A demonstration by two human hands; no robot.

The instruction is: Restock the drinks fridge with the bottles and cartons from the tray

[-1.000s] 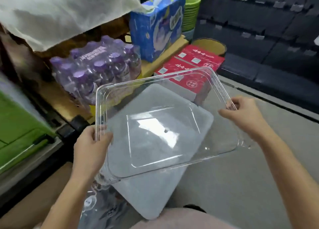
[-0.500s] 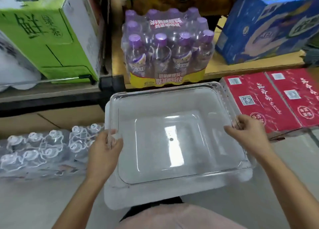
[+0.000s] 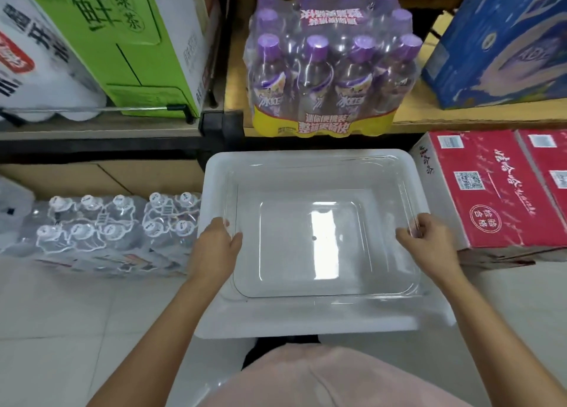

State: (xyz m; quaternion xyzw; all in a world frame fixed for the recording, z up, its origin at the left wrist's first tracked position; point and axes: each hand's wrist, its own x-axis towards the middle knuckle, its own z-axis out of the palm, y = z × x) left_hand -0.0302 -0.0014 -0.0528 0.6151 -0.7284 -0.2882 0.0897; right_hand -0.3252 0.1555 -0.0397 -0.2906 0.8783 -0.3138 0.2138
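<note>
Empty clear tray [image 3: 291, 253], tilted a second ago, now lies level over a white slab [image 3: 306, 317], centre frame. Left hand [image 3: 214, 247] fingers clamp its nine o'clock rim, right hand [image 3: 429, 238] its three o'clock. Likely emptied, being put away.

Both hands hold an empty clear plastic tray [image 3: 306, 253] over a white bin [image 3: 211, 314]: the left hand [image 3: 216, 247] grips its left rim and the right hand [image 3: 429, 238] its right rim. Beyond it, a shrink-wrapped pack of purple-capped bottles [image 3: 331, 78] stands on a shelf [image 3: 233, 69]. A pack of clear water bottles [image 3: 107, 225] lies to the left and red cartons [image 3: 484, 188] lie to the right.
</note>
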